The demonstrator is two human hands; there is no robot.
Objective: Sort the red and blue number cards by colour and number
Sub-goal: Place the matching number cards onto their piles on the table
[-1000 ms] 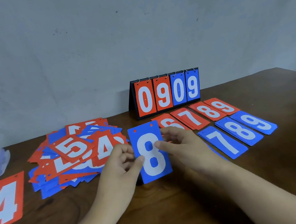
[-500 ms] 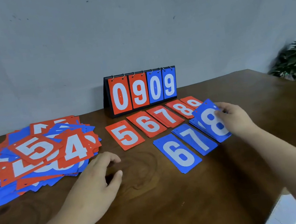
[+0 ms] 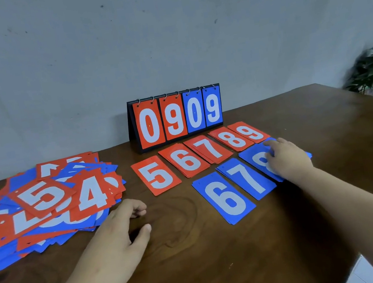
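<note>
Right hand [image 3: 286, 162] is lying on the blue 8 card [image 3: 254, 157], fingers stretched out and pressing on it, not curling round it. The card is sitting on the desk [image 3: 223, 257] in the blue row, just beside blue 7 [image 3: 246, 178], with blue 6 [image 3: 225, 200] next along.

Left hand [image 3: 119, 232] is resting on the desk beside the mixed pile [image 3: 44, 208] of red and blue cards, fingers loosely curled, grasping nothing.

Red 5 [image 3: 156, 175], red 6 [image 3: 184, 160], red 7 [image 3: 208, 148], red 8 [image 3: 231, 139] and red 9 [image 3: 248, 131] are lying in a row before the flip scoreboard [image 3: 176, 117], which is showing 0909.
</note>
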